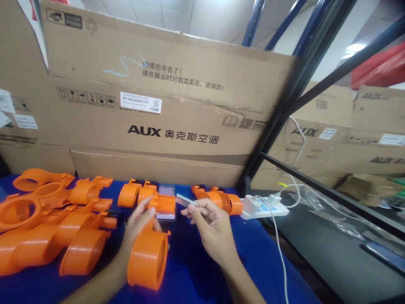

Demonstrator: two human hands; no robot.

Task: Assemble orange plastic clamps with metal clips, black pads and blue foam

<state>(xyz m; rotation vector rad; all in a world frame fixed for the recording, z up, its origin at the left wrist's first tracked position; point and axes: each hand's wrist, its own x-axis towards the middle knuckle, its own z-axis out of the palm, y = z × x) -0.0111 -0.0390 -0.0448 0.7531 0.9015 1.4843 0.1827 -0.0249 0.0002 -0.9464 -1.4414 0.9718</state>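
Observation:
My left hand (139,226) is wrapped round an orange plastic housing (150,253) with a wide round mouth facing me and a narrow neck pointing away. My right hand (210,226) pinches a small pale toothed strip (184,200) between thumb and fingers. The strip's free end is right at the neck of the housing. Both hands hover over a blue cloth-covered table (190,270). A phone (166,190) lies flat just behind the housing.
Several more orange housings (53,223) are piled at the left, and others (218,197) lie near the back. A white power strip (264,207) with cables sits at the table's right edge. Large AUX cardboard boxes (164,114) form a wall behind. A dark metal rack (284,101) stands at the right.

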